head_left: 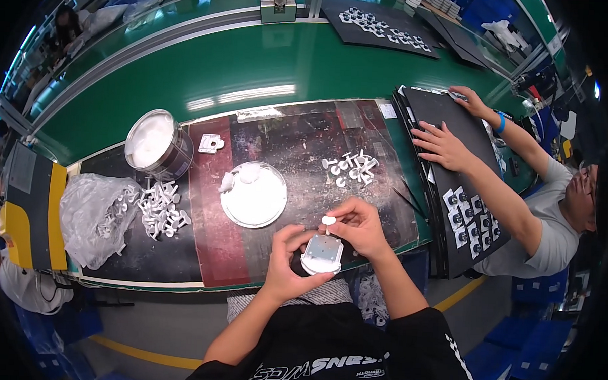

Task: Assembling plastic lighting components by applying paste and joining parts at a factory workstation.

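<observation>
My left hand (289,260) is closed around a small white part with a grey plate on its face (323,249), held just above the table's front edge. Between the thumb and fingers of my right hand (357,225) is a white piece with a round flat head (328,220), its lower end at the top edge of the plated part. Whether the two pieces touch, I cannot tell. A round white lid (253,205) with lumps of white paste lies beyond my left hand. Past my right hand is a loose pile of white round-headed pieces (351,168).
An open tub of white paste (151,143) stands at the back left. Nearby are a clear plastic bag (92,216), more white pieces (162,212) and one white part (211,143). At right, a co-worker's hands rest on stacked black boards (458,189) bearing small parts.
</observation>
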{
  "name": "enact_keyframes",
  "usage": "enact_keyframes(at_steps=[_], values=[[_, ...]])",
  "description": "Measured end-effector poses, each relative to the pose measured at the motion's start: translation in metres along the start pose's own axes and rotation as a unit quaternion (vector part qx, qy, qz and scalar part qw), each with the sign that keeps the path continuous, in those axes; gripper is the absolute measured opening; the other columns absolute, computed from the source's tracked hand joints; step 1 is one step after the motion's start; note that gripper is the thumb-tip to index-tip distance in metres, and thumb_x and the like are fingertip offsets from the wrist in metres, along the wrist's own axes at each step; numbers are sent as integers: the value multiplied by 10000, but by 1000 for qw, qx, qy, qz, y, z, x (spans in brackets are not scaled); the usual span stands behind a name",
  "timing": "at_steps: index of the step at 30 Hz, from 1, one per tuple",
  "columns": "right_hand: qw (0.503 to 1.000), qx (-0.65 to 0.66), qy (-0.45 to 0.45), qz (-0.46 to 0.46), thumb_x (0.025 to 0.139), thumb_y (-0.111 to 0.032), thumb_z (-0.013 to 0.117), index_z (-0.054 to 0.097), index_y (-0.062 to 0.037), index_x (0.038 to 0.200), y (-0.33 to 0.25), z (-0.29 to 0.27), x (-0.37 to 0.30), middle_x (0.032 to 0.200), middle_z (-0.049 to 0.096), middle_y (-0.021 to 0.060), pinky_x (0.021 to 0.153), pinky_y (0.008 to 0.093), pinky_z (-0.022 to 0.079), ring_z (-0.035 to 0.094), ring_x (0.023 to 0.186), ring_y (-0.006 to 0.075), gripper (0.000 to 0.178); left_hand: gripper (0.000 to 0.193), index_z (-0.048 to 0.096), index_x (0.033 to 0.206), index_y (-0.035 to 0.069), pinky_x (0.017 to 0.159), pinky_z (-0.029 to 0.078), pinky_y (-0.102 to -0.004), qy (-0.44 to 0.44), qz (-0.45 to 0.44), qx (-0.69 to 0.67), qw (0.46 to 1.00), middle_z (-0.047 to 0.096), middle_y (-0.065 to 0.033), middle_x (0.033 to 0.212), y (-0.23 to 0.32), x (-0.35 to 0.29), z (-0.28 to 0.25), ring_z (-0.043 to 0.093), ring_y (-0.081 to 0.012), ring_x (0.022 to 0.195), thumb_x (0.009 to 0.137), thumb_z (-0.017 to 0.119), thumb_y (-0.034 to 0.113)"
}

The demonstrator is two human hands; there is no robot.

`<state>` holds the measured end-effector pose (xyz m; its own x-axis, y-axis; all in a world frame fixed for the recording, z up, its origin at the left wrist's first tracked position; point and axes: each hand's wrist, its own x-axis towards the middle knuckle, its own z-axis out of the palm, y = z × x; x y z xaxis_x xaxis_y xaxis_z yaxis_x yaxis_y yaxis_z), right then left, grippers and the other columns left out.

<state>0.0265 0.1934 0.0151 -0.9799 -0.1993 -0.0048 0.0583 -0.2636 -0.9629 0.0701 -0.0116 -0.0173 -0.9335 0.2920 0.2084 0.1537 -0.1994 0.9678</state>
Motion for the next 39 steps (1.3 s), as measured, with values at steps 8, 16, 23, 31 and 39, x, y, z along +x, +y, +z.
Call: enact_keyframes(at_steps=[8,16,23,31,39], values=[[997,41,-37,-60,932,-22,765,608,-7,1073,19,-11,-2,964,753,191,833,403,627,767,917,268,211,1020,268,1469,40,1033,465,-367,-23,-10,-88,996,636,-218,1339,0,-1,-2,626,-226,1170,724,957,145],[995,96,-10,-9,945,-1,738,605,-1,1084,21,-6,-2,986,758,184,852,390,618,765,921,254,192,994,273,1460,43,1044,470,-374,-16,-30,-83,996,635,-218,1341,0,1,-2,627,-234,1190,733,946,125],[998,-23,-45,-42,910,40,751,650,22,1045,11,-19,-4,1023,750,210,882,380,602,752,973,255,169,989,276,1447,45,1046,477,-383,-23,-22,-64,997,630,-224,1349,-2,0,-2,626,-247,1214,735,954,145],[983,-75,-147,-74,910,42,718,754,38,1049,-4,-27,2,1078,752,192,979,420,546,705,1106,303,143,994,284,1440,46,1067,468,-397,-22,-16,-79,997,603,-234,1386,0,0,-2,610,-257,1243,719,962,135],[988,-85,-120,-48,947,23,668,753,37,1092,-4,-24,-3,1128,745,174,998,411,531,696,1116,297,167,989,316,1426,47,1079,465,-394,-21,7,-29,999,603,-229,1382,-1,1,-1,608,-260,1252,694,977,119]])
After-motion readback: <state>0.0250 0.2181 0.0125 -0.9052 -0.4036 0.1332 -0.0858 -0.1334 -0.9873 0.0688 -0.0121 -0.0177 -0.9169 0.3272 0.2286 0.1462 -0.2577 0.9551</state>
